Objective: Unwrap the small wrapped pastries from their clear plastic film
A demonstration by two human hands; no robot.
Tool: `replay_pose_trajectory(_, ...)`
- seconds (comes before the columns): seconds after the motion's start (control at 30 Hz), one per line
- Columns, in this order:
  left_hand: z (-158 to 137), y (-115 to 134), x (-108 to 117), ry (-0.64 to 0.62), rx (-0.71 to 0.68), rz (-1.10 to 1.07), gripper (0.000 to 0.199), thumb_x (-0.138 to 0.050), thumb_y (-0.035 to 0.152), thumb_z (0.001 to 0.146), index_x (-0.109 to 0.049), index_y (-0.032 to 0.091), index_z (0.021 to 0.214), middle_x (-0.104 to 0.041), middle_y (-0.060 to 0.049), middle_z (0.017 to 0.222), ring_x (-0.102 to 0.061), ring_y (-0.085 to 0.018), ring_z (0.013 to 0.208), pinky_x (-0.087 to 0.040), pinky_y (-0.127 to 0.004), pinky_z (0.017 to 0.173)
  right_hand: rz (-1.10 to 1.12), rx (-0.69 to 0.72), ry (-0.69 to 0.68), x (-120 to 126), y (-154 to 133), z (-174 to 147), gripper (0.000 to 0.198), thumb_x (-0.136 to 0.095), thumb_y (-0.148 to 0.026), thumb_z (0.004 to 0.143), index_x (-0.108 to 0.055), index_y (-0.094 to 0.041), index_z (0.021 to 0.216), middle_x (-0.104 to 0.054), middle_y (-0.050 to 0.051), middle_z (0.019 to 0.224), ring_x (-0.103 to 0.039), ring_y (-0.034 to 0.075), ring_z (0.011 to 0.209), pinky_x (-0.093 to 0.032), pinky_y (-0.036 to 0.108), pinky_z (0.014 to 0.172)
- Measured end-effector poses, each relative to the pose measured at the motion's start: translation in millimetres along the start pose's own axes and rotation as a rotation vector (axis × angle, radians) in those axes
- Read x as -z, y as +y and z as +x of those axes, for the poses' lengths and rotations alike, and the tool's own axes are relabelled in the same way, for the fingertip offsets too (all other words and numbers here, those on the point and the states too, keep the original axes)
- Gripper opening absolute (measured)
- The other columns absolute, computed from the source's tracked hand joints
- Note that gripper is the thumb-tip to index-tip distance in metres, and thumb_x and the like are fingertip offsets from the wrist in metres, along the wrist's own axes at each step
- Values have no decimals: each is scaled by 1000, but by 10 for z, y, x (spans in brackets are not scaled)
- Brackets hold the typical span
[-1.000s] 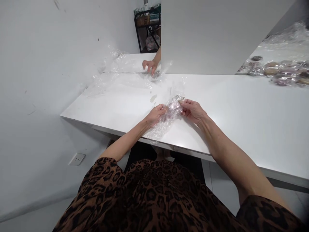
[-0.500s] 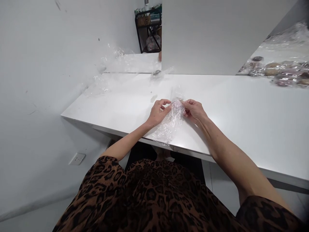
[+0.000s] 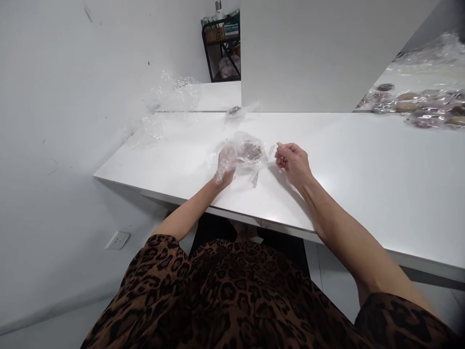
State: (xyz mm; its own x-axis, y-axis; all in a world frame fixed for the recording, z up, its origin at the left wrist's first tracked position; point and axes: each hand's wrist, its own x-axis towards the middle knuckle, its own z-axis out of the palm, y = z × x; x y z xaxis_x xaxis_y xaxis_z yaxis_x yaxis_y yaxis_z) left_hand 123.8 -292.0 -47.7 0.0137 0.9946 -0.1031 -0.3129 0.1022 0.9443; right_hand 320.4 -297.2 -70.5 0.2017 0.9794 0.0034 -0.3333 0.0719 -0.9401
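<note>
Evidently, the left hand (image 3: 226, 164) grips plastic wrap (image 3: 238, 141) at nine o'clock from a dark lump (image 3: 253, 151); the right hand (image 3: 293, 162) curls closed at three.

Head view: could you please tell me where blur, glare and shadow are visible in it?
In the head view, the clear plastic at the left hand looks smeared; also in the head view, glints dot the wrapped items at far right; again in the head view, a soft shadow falls on the white table beside the right hand.
</note>
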Motion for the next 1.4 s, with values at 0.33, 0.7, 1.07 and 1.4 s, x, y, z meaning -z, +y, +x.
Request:
replay_pose_trajectory(0.33, 38, -64, -45, 48, 121, 26, 16, -62, 21, 95, -51, 19, 84, -56, 4, 68, -52, -8, 52, -32, -22, 50, -125, -33, -435, -46, 18, -140, 67, -96, -47, 66, -68, -23, 122, -72, 1, 92, -64, 16, 83, -52, 29, 75)
replay_pose_trajectory(0.7, 11, -60, -218, 111, 183, 21, 20, -57, 28, 104, -49, 19, 88, -57, 2, 72, -55, -9, 56, -40, -23, 53, -667, 534, -229, -179, 97, -326, 51, -85, -61, 73, -65, -26, 103, -63, 12, 130, -53, 34, 127, -43, 55, 111)
replay_pose_trajectory(1.07, -494, -99, 274, -273, 377, 148, 20, -56, 29, 105, -62, 13, 94, -71, -13, 99, -73, -16, 76, -61, -34, 77, -642, 472, -223, -220, -525, 78, 16, -71, -26, 96, -66, -23, 81, -59, -2, 67, -48, 12, 64, -40, 26, 66)
replay_pose_trajectory(1.4, -634, 756, 141, -443, -592, 1001, 65, -70, 54, 91, -59, 15, 142, -55, -20, 153, -47, -35, 146, -39, -51, 121, -1196, 828, -831, -564, -599, 275, 26, -56, -33, 99, -74, -21, 86, -70, 5, 83, -63, 19, 78, -40, 31, 68)
